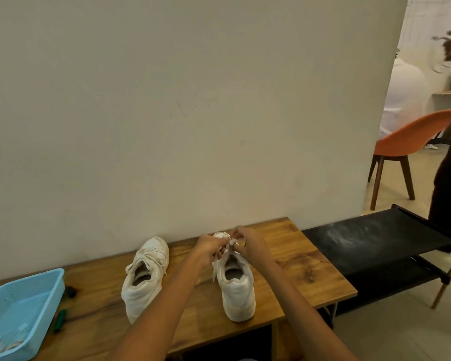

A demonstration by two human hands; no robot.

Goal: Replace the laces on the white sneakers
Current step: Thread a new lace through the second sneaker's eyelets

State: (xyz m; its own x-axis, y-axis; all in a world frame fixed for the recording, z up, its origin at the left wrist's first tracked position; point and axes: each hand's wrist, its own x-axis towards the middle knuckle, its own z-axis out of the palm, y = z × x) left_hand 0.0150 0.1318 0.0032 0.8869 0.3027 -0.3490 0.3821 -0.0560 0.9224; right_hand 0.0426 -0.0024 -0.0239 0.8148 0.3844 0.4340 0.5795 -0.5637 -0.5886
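I have both hands over the right sneaker (236, 287) on the wooden surface (297, 259): my left hand (211, 247) and right hand (248, 243) each pinch its white lace (231, 244) above the tongue. The left sneaker (143, 277) stands just beside it, laced, near a blue basket (24, 306).
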